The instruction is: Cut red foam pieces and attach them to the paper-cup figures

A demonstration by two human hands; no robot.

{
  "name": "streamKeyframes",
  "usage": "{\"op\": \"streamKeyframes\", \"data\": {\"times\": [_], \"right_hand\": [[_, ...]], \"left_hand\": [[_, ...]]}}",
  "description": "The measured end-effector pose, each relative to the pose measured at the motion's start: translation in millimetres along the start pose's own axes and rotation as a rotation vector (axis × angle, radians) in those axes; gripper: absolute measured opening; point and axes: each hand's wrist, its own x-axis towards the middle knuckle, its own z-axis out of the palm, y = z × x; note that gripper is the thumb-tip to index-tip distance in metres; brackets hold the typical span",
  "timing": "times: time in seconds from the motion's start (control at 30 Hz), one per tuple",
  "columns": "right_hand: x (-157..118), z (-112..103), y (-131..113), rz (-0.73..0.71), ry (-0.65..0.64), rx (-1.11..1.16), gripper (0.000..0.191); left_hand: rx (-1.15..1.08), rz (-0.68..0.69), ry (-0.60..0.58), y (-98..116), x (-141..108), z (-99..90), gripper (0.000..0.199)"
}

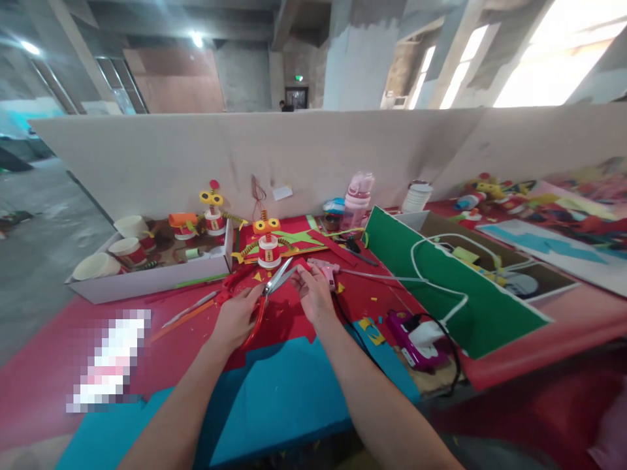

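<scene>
Clock positions are read from the scissors (pixel 275 282), with 12 o'clock directed away from the seated or standing operator. At 6 o'clock, a blue sheet (pixel 284 385) lies along the near edge of the red-covered counter (pixel 181 346). A purple power unit (pixel 416 343) with a white plug inserted sits at 4 o'clock. Above the counter, the left hand (pixel 240 316) has its fingers closed around the red handles of the scissors; the blades are parted. The right hand (pixel 315 294) has its fingers nearly shut, pinching a small red piece (pixel 303 266) near the blade tips. A pink glue gun (pixel 329 271) lies at 3 o'clock, just beside the right hand. A yellow-eyed cup figure (pixel 269 251) stands upright at 12 o'clock. A white-walled tray (pixel 161 284) containing cups occupies 10 o'clock; a green-sided box (pixel 441 294) occupies 3 o'clock. Farther out, a pink bottle (pixel 358 201) stands upright at 1 o'clock, before a pale partition (pixel 313 150).
</scene>
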Motion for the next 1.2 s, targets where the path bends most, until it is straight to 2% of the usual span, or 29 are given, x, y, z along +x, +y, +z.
{"op": "streamKeyframes", "data": {"times": [0.5,0.93,1.2], "right_hand": [[-2.0,-1.5,0.4,-0.117,-0.098,-0.227,0.022],[-3.8,-0.5,0.9,-0.091,-0.165,-0.298,0.024],[-6.5,0.6,2.4,0.000,-0.149,-0.212,0.027]], "left_hand": [[-0.004,-0.006,-0.014,1.3,-0.9,-4.4,0.045],[-0.060,-0.012,-0.014,5.2,-1.7,-6.8,0.044],[-0.102,-0.011,-0.001,5.5,-1.3,-6.5,0.043]]}}
